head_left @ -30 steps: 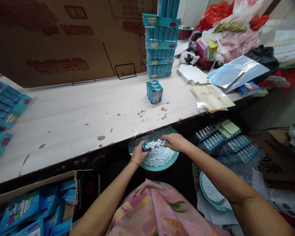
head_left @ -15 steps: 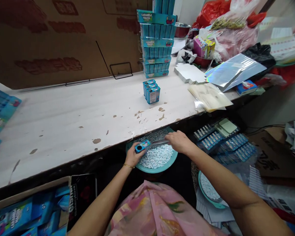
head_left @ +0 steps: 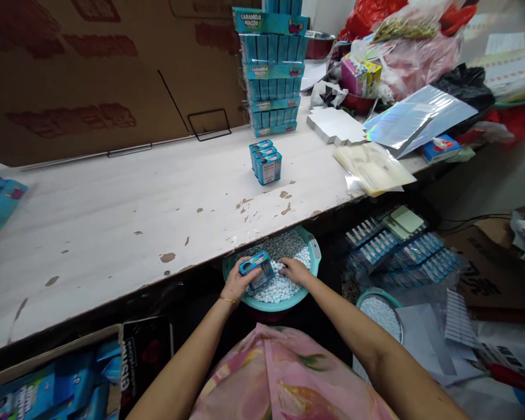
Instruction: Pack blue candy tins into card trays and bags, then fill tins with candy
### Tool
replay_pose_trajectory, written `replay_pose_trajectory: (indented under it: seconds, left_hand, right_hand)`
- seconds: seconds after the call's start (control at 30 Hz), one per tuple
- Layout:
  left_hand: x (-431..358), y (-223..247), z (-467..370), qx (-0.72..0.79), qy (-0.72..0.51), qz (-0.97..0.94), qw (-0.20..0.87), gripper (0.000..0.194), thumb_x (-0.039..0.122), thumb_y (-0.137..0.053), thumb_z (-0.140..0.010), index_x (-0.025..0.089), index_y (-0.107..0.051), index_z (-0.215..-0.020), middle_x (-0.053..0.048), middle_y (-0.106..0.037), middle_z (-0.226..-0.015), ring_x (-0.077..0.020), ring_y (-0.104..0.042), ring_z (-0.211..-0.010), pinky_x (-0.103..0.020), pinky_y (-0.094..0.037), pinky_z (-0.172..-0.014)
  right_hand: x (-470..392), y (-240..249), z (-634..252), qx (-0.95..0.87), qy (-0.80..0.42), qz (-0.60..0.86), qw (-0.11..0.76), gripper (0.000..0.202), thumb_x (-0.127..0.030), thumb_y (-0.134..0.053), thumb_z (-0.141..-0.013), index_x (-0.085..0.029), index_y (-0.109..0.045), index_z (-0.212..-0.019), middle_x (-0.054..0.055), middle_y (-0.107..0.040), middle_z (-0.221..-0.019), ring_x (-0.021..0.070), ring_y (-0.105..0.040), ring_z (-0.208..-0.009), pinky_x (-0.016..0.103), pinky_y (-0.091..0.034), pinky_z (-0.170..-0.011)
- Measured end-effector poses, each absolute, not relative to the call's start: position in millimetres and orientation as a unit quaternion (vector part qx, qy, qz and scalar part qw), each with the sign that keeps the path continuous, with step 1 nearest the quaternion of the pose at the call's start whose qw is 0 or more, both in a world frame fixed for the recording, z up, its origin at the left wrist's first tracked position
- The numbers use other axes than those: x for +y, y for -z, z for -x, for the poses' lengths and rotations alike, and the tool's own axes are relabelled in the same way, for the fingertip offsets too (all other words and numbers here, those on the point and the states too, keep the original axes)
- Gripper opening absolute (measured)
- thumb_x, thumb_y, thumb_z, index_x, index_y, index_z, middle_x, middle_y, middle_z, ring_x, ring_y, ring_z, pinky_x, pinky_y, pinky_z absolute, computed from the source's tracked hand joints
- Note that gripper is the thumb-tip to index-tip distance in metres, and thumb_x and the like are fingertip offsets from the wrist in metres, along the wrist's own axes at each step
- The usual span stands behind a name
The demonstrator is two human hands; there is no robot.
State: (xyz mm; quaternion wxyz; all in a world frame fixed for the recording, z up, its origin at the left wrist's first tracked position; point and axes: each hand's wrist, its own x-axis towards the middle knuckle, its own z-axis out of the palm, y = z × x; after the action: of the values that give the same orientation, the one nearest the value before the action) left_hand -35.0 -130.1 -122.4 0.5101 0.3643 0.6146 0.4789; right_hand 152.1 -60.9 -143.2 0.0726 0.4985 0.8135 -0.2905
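Observation:
My left hand (head_left: 237,281) is closed around a small blue printed candy box (head_left: 254,263), tilted over the near left part of a turquoise basin (head_left: 315,248). Small white candies (head_left: 280,290) fill the basin. My right hand (head_left: 295,270) is inside the basin, to the right of the box. Its fingers are curled together at the candies, with some white pieces at the fingertips. How many it pinches is hidden. Behind the basin, on the white table (head_left: 114,216), a few matching blue boxes (head_left: 266,163) stand close together.
A tall stack of blue display packs (head_left: 271,73) stands at the back by a large cardboard box (head_left: 91,76). Clear sheets (head_left: 376,169) lie to the right. At lower left is a carton of blue packets (head_left: 48,385); a second candy bowl (head_left: 380,315) sits at lower right.
My right hand has moved left and down into the candies. The long shiny piece between it and the box no longer shows there. My left hand still holds the box, now tipped more.

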Motion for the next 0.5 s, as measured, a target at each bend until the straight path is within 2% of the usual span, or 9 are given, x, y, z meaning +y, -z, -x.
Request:
replay_pose_trajectory:
  seconds: [0.13, 0.3, 0.4, 0.5]
  left_hand:
    - [-146.0, 105.3, 54.4, 0.647, -0.468, -0.431, 0.42, 0.045, 0.036, -0.066, -0.06, 0.017, -0.051, -0.098, -0.001, -0.058, -0.083, -0.0125, -0.054, -0.075, -0.026, -0.044, -0.072]
    - [-151.5, 107.4, 57.6, 0.671, -0.441, -0.486, 0.345, 0.042, 0.038, -0.063, -0.061, 0.017, -0.051, -0.096, -0.001, -0.058, -0.083, -0.0139, -0.055, -0.075, -0.026, -0.043, -0.072]
    - [-148.3, 109.4, 48.1, 0.683, -0.388, -0.531, 0.317, 0.039, 0.037, -0.059, -0.064, 0.018, -0.052, -0.097, -0.001, -0.059, -0.081, -0.0137, -0.055, -0.073, -0.024, -0.043, -0.069]
    - [-144.5, 107.8, 37.4, 0.693, -0.336, -0.564, 0.298, 0.036, 0.034, -0.057, -0.066, 0.019, -0.052, -0.098, 0.0, -0.06, -0.077, -0.0141, -0.056, -0.07, -0.023, -0.042, -0.065]
  right_hand:
    - [-54.4, 126.2, -174.0, 0.797, 0.35, -0.492, 0.011, 0.031, -0.025, -0.052, -0.075, -0.025, -0.054, -0.106, 0.0, -0.063, -0.096, 0.0161, -0.056, -0.088, 0.023, -0.039, -0.071]
    - [-48.7, 81.4, -189.3, 0.808, 0.384, -0.444, -0.046, 0.028, -0.021, -0.054, -0.072, -0.02, -0.058, -0.1, 0.002, -0.063, -0.089, 0.0166, -0.056, -0.083, 0.025, -0.04, -0.072]
    - [-46.9, 49.1, -188.4, 0.833, 0.362, -0.418, -0.03, 0.028, -0.022, -0.054, -0.073, -0.018, -0.058, -0.101, 0.003, -0.063, -0.091, 0.0162, -0.056, -0.084, 0.025, -0.039, -0.071]
    - [-49.4, 18.8, -177.8, 0.863, 0.307, -0.401, 0.029, 0.03, -0.026, -0.054, -0.075, -0.021, -0.057, -0.104, 0.002, -0.063, -0.088, 0.0165, -0.056, -0.083, 0.024, -0.038, -0.069]
